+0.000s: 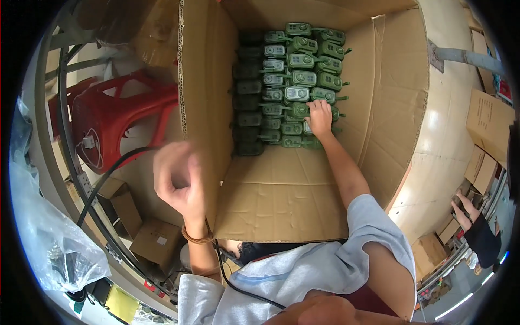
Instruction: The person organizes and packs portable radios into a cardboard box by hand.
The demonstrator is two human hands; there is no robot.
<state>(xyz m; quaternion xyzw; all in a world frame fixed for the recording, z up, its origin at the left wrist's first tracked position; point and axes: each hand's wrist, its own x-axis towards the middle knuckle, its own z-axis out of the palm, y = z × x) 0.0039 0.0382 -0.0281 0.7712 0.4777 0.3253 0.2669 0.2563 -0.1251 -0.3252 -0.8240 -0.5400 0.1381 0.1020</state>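
Observation:
A large open cardboard box (303, 195) fills the middle of the view. At its far end lie several rows of green handheld devices (295, 76), stacked close together. My right hand (319, 119) reaches deep into the box and rests on the green devices in the nearest row, fingers bent over them. My left hand (177, 181) is raised outside the box beside its left flap (203, 97). It is blurred, with loosely curled fingers and nothing visible in it. A band sits on that wrist.
A red plastic stool (114, 122) stands left of the box. Small cardboard boxes (154, 241) and a clear plastic bag (49, 238) lie lower left. A black cable (103, 184) runs past them. Another person's hand (466, 214) and more cartons (487, 122) are at the right.

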